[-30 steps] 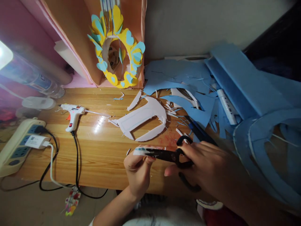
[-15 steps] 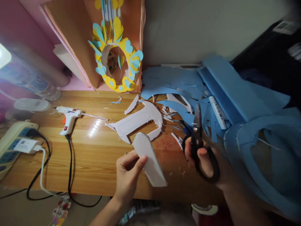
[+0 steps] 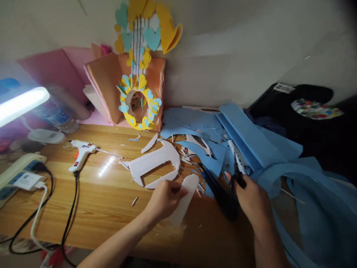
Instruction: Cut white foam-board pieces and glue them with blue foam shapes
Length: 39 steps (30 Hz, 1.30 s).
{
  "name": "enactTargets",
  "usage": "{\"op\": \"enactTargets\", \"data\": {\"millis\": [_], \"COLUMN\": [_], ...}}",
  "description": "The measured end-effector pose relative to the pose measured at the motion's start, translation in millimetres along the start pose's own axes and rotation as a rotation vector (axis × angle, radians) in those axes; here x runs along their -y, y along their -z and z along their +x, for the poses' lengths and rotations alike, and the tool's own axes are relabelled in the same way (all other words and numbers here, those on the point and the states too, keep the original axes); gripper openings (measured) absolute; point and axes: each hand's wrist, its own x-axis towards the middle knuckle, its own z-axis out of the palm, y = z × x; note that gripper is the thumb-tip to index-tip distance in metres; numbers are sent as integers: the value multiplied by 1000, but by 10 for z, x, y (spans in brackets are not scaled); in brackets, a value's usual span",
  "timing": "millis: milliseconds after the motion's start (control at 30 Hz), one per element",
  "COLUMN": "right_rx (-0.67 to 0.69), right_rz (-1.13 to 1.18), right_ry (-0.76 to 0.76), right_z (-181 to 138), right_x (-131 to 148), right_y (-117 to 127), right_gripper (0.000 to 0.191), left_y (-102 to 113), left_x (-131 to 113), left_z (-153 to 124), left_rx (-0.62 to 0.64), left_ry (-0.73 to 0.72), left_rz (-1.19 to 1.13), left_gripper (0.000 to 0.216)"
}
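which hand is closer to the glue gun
Left. The left hand, holding a white paper piece, is right of the glue gun; the right hand, on the scissors, is farther right.

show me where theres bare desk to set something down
Barest wood: front strip between the glue gun cord and the left hand holding a paper shape, plus the patch between glue gun and white cut-out. Crowded rightward: blue paper scraps, scissors, right hand.

**Surrounding Items**

A white hot-glue gun (image 3: 80, 153) lies at the left of the wooden counter (image 3: 92, 201), near a cream power strip (image 3: 13, 175). A yellow-and-blue paper-heart wreath (image 3: 138, 106) leans at the rear. Blue foam sheets (image 3: 245, 137) are piled at the right.
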Motion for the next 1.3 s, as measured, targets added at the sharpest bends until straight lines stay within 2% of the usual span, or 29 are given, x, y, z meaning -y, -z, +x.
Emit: {"op": "enactTargets", "data": {"millis": [167, 267, 367, 467, 567, 733, 867, 1000, 1133, 1300], "right_rx": [-5, -97, -260, -338, -238, -58, 96, 288, 494, 611], "right_rz": [-41, 0, 62, 140, 310, 491, 530, 658, 851, 1019], "right_ry": [71, 135, 245, 344, 408, 466, 450, 479, 448, 380], "right_z": [128, 207, 238, 169, 5, -264, -395, -517, -613, -700], "right_x": [-47, -113, -156, -158, -103, 72, 239, 461, 730, 1078], "right_y": [-160, -298, -348, -309, -269, -240, -166, -192, -307, -367], "right_gripper": [29, 31, 39, 47, 42, 28, 25, 23, 25, 28], "left_y": [185, 109, -11, -6, 130, 444, 755, 967, 967, 797], "left_x": [18, 17, -35, -75, -51, 63, 197, 321, 316, 123], "left_z": [2, 25, 59, 71, 77, 157, 283, 344, 242, -61], "left_rx": [31, 34, 3, -72, -188, -214, -400, -428, -412, -579], "left_ry": [6, -9, -33, -53, -120, -183, -98, -42, -57, -61], "left_rz": [133, 230, 310, 372, 437, 441, 477, 426, 249, -23], "left_gripper": [34, 24, 11, 31, 37, 23, 31, 31, 13, 27]}}
